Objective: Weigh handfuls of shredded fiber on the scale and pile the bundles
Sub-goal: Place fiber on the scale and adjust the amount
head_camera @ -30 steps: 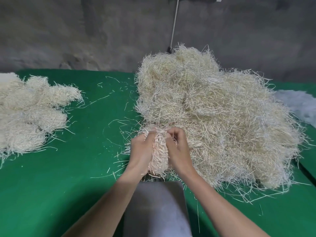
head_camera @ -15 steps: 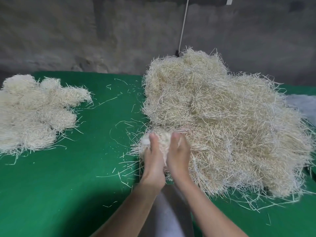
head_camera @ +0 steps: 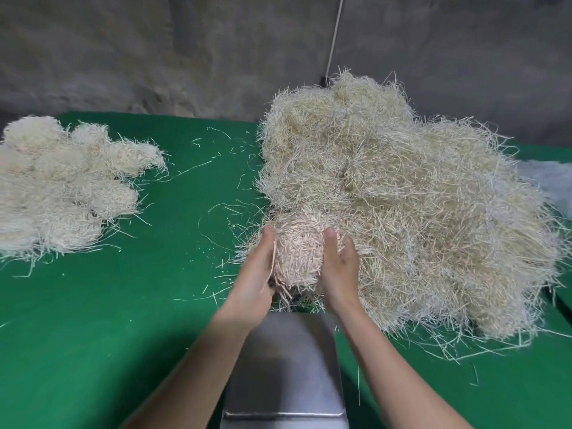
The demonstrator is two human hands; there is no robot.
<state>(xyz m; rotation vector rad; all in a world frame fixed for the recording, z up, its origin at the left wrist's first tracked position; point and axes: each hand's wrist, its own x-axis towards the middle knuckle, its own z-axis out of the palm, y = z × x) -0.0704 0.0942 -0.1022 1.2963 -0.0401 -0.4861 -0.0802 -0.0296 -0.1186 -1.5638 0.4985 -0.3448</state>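
A rounded handful of pale shredded fiber [head_camera: 298, 255] is pressed between my left hand [head_camera: 255, 280] and my right hand [head_camera: 339, 267], thumbs on top, at the near left edge of the big loose fiber heap [head_camera: 402, 196]. The handful hangs just beyond the far end of the steel scale pan [head_camera: 288, 366], which lies between my forearms. A pile of finished bundles [head_camera: 62, 184] lies on the green table at the left.
The green table cover [head_camera: 93, 320] carries scattered loose strands between the two piles. A white fluffy mass [head_camera: 551, 184] shows at the right edge. A grey wall with a thin white cord [head_camera: 334, 35] stands behind.
My hands have cupped the handful into a rounder ball and spread slightly apart around it. The view has shifted left, showing more of the bundle pile.
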